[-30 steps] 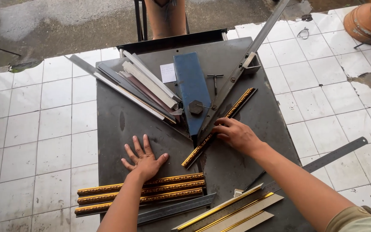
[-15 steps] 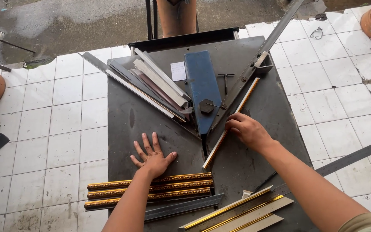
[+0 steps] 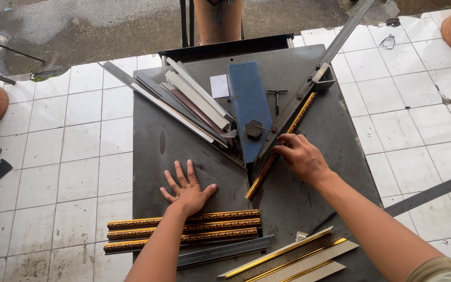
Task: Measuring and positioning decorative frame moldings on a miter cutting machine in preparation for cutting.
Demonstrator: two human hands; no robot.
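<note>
Gold moulding strip lies on the diagonal along the angled fence of a dark metal table, its upper end up by the fence bracket, its lower end just right of the left hand's thumb. Right hand rests on the strip about midway, fingers curled over it and pressing it against the fence; grip is closed on the strip, thumb side hidden.

Left hand lies flat on the bare table top, palm down, all five fingers spread wide, holding nothing. Well apart from the right hand, with the blue blade guard between and above them.

Just below the left wrist: three gold strips side by side, running left to right, touching or nearly touching one another. A grey steel rule sits just beneath those, slightly tilted.

Below the right forearm: a bundle of pale and gold-edged mouldings angled up to the right.

Above the left hand: a stack of grey and white lengths leaning on the other fence, slanting down toward the guard. A small white paper lies beside the guard's top.

Beyond the right forearm, a long rule overhangs the table edge above white floor tiles.
</note>
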